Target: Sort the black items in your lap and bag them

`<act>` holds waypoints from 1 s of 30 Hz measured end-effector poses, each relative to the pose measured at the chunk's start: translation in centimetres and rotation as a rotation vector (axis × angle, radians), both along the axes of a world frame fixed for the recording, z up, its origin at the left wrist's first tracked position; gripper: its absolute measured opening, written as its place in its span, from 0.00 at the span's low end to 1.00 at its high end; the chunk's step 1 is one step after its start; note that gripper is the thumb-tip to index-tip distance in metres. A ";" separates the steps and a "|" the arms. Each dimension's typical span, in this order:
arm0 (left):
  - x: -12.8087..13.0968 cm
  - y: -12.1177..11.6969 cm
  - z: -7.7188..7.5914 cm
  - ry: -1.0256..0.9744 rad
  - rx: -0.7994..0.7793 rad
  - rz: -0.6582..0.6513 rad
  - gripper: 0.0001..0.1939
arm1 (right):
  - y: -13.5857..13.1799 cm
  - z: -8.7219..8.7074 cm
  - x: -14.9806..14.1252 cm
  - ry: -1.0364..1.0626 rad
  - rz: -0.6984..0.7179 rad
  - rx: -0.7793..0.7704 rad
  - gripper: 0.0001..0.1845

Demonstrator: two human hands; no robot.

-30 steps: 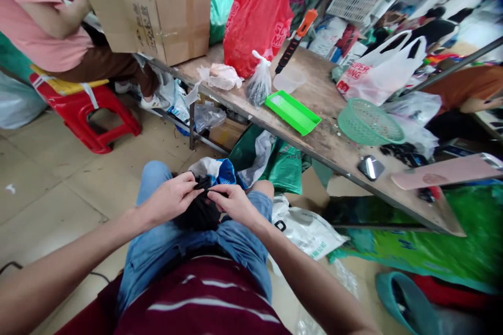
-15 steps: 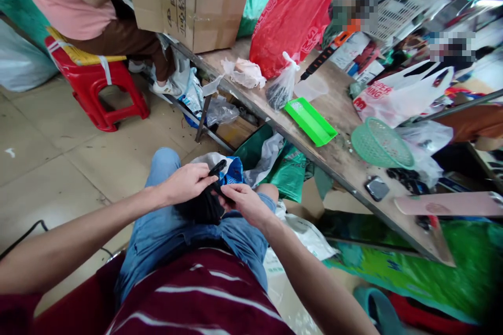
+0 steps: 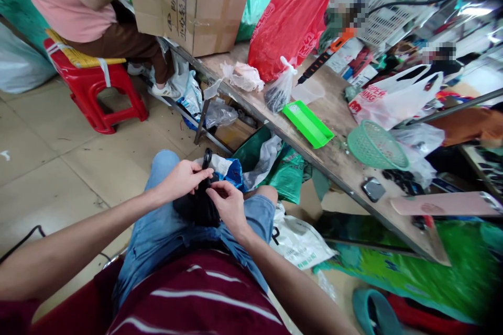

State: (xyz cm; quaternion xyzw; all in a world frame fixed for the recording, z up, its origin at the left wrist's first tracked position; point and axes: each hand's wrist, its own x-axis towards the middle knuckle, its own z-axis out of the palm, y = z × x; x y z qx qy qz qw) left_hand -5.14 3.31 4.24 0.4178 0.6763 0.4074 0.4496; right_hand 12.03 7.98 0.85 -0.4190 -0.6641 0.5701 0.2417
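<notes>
A black bundle (image 3: 198, 208), perhaps cords or a soft bag, rests on my lap between my thighs. From its top a black looped strip (image 3: 207, 158) sticks up. My left hand (image 3: 184, 179) is closed round this strip, thumb and fingers pressed together. Just to the right, my right hand (image 3: 230, 204) pinches the same black strip lower down, with its fingertips close to those of my left hand. The exact kind of the black thing does not show, and the fingers partly hide it.
To the right runs a wooden table (image 3: 257, 102) carrying a cardboard box (image 3: 216, 13), red bag (image 3: 275, 31), green tray (image 3: 308, 124), mesh basket (image 3: 377, 144) and pink phone-like slab (image 3: 444, 204). A person in pink (image 3: 70, 0) sits on a red stool (image 3: 106, 97). Bags (image 3: 291, 172) lie under the table.
My right hand has shifted left and up, its fingertips now nearer my left hand. The black loop has swung more upright. My left hand has moved slightly left.
</notes>
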 end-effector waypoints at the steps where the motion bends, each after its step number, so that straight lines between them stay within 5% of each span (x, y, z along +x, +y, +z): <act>1: 0.0 0.0 0.0 -0.004 -0.003 0.015 0.20 | -0.1 0.0 -0.2 0.016 -0.006 0.044 0.12; 4: 0.0 0.0 -0.1 -0.026 -0.003 0.042 0.19 | -0.2 0.3 -0.6 0.059 -0.033 0.104 0.10; 9: 0.0 0.1 -0.1 -0.061 -0.003 0.054 0.20 | -0.1 0.3 -1.2 0.084 -0.059 -0.052 0.16; 21: 0.3 0.3 -0.5 -0.077 -0.011 0.035 0.21 | 1.5 0.0 -0.6 0.031 0.046 0.203 0.09; 30: 1.4 0.3 0.1 -0.086 0.006 0.065 0.22 | 1.6 -0.8 -0.7 0.017 -0.045 0.223 0.09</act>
